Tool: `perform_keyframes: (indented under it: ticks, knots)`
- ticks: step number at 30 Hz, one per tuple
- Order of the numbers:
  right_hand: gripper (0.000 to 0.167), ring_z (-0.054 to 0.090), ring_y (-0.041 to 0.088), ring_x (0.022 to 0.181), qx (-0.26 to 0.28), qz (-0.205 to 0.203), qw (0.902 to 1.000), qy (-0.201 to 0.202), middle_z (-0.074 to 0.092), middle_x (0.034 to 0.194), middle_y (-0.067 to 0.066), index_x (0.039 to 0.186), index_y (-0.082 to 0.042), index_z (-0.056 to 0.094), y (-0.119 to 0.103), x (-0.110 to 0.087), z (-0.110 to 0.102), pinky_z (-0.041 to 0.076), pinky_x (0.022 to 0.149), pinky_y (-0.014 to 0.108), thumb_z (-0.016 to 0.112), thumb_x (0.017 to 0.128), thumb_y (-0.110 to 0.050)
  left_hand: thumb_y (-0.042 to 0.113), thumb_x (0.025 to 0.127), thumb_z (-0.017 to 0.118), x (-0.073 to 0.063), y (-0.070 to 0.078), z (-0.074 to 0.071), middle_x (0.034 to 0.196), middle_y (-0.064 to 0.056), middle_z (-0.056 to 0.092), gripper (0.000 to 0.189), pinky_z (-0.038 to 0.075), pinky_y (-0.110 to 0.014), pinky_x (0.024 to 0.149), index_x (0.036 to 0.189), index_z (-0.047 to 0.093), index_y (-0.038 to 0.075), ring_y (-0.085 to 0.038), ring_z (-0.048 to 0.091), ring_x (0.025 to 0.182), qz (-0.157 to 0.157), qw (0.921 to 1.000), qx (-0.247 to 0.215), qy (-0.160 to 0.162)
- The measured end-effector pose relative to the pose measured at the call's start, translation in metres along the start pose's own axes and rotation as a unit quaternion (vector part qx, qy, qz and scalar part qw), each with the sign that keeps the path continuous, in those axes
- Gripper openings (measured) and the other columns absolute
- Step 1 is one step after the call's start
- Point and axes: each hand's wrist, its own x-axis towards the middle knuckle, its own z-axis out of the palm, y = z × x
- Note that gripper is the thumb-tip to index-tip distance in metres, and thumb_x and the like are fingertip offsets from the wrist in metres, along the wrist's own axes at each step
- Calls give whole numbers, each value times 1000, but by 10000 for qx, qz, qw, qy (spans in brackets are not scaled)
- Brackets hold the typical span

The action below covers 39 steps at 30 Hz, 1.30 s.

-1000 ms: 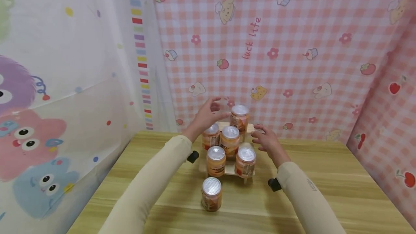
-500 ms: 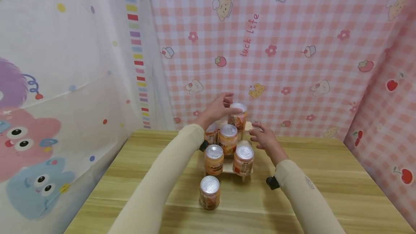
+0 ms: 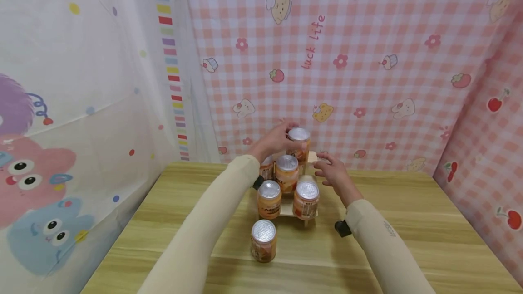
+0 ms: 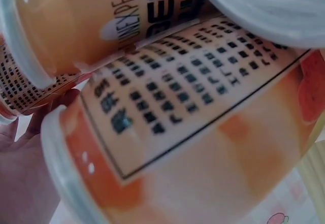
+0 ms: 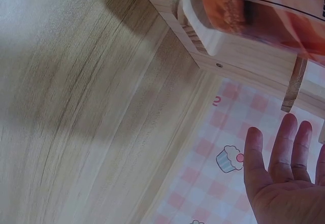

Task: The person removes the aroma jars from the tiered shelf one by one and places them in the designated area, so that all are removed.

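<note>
A stepped wooden rack [image 3: 288, 208] carries several orange-labelled cans with silver lids. My left hand [image 3: 278, 141] curls its fingers round the topmost can [image 3: 301, 148], which stands upright on the highest step. In the left wrist view a nearer can [image 4: 203, 142] fills most of the picture and leaves only part of the left hand [image 4: 25, 176] showing. On the rack's right side my right hand [image 3: 334, 175] is held with loose, spread fingers and nothing in them. The right wrist view has this hand [image 5: 284, 183] beside the rack's wooden edge [image 5: 238, 56], below a can [image 5: 269, 16].
Lower steps hold a middle can [image 3: 287, 176], a partly covered can [image 3: 267, 171], a front-left can [image 3: 269, 201] and a front-right can [image 3: 306, 201]. One single can [image 3: 263, 242] stands on the wooden table [image 3: 367, 248] before the rack. A checked pink curtain [image 3: 347, 85] hangs behind.
My left hand has moved right from beside the topmost can and now grips it. The right hand has stayed almost where it was. The head view has shifted slightly.
</note>
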Motion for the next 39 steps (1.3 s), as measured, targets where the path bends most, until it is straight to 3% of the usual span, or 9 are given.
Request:
perform_keyframes:
  ticks: [5, 9, 13, 21, 25, 30, 35, 39]
  knots:
    - [49, 55, 35, 125, -1, 69, 10000, 8, 54, 141, 16, 149, -17, 43, -2, -1, 0, 44, 99, 54, 50, 101, -22, 24, 83, 83, 1, 0, 2, 120, -4, 60, 62, 47, -35, 95, 134, 51, 14, -20, 58, 108, 110, 9999, -16, 60]
    - [48, 54, 35, 126, -13, 101, 9999, 56, 54, 142, 15, 148, -17, 43, -4, -3, 0, 42, 99, 55, 50, 101, -21, 26, 83, 83, 4, 3, 3, 117, -4, 62, 64, 49, -32, 91, 137, 51, 13, -18, 59, 106, 193, 9995, -21, 239]
    - [49, 52, 35, 128, -33, 141, 9999, 79, 52, 143, 15, 148, -17, 45, -7, -4, 1, 39, 102, 57, 52, 100, -23, 26, 83, 83, 3, 12, -5, 117, -4, 62, 64, 51, -31, 89, 137, 52, 12, -18, 59, 106, 391, 9980, -39, 499]
    - [53, 45, 40, 134, -173, -82, 9997, -173, 39, 152, 20, 151, -10, 39, 4, -12, -7, 29, 109, 63, 53, 102, -25, 27, 82, 84, -14, 36, -27, 120, -6, 60, 67, 50, -32, 91, 137, 50, 9, -20, 59, 109, 579, 9952, -291, 727]
    - [53, 46, 40, 132, -188, -147, 9994, -253, 42, 149, 23, 153, -10, 37, 15, -15, -11, 30, 108, 62, 52, 103, -22, 30, 81, 84, -28, 43, -43, 122, -7, 59, 70, 50, -34, 91, 139, 48, 11, -20, 58, 109, 631, 9939, -330, 841]
    - [53, 46, 42, 131, -301, -254, 9982, -446, 41, 149, 26, 154, -9, 35, 27, -18, -13, 30, 108, 63, 51, 104, -18, 33, 82, 83, -54, 38, -62, 124, -7, 58, 75, 50, -38, 92, 143, 46, 12, -22, 56, 110, 588, 9930, -442, 920]
    - [56, 43, 44, 133, -336, -268, 9973, -589, 38, 150, 28, 154, -8, 32, 36, -18, -14, 29, 109, 63, 54, 104, -20, 35, 81, 83, -84, 23, -80, 123, -5, 58, 74, 51, -42, 89, 142, 47, 16, -23, 56, 110, 580, 9941, -370, 840]
    - [57, 45, 43, 132, -357, -304, 9963, -716, 38, 150, 28, 154, -7, 34, 44, -18, -15, 32, 107, 62, 55, 103, -21, 27, 83, 83, -113, 4, -84, 121, -8, 59, 66, 51, -42, 87, 137, 49, 13, -26, 58, 108, 669, 9938, -527, 711]
